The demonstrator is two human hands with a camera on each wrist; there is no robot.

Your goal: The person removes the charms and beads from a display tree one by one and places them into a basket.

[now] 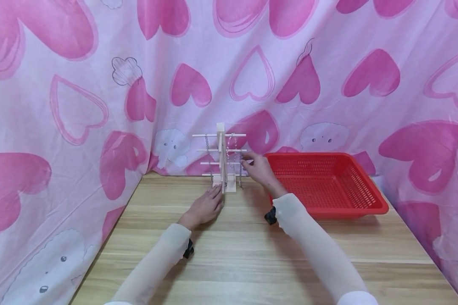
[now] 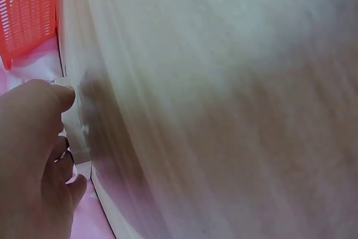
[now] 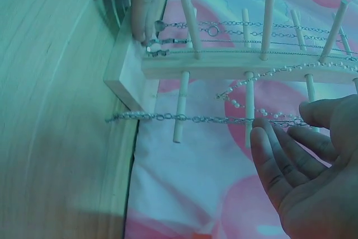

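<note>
A pale wooden jewelry stand point(image 1: 220, 127) with several rows of pegs stands at the table's back edge. My left hand point(image 1: 208, 205) steadies its base point(image 3: 120, 82), fingers over the plate and thumb at the near side. Toward the right side of the stand reaches my right hand point(image 3: 313, 166), holding a silver chain necklace point(image 3: 196, 119) between thumb and fingertips. This chain runs down past the lower pegs to below the base's level. Beside it hangs a beaded necklace point(image 3: 285, 69). Another chain necklace point(image 1: 207, 146) hangs on the left pegs.
To the right on the wooden table point(image 1: 233, 262) stands a red perforated plastic basket point(image 1: 351, 211), close to my right forearm. A pink curtain point(image 1: 221, 84) with hearts hangs right behind the table and along both sides.
</note>
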